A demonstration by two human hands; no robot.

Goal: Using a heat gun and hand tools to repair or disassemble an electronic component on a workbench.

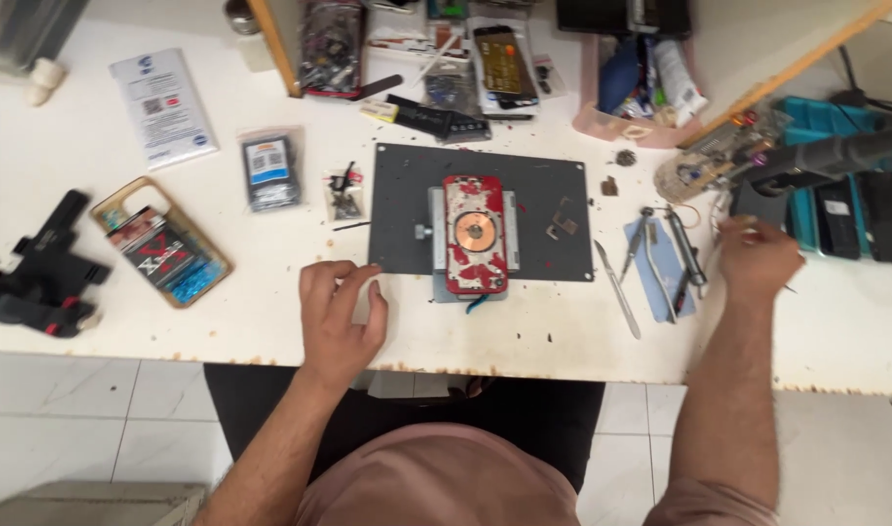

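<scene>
A red phone back (476, 246) with a copper coil ring sits clamped in a metal holder on a dark grey mat (543, 195) at the middle of the white table. My left hand (339, 317) rests on the table at the mat's near left corner, fingers loosely curled, holding nothing. My right hand (756, 258) is at the right, past a blue cloth (660, 273) with tweezers on it, and pinches a thin tool whose tip pokes out to the right; it is blurred.
A phone case (163, 248) and a black tool (37, 273) lie at the left. A small bagged part (270, 168) sits near the mat. A scalpel (617, 289) lies right of the mat. Teal tray (806, 122) with phones at far right.
</scene>
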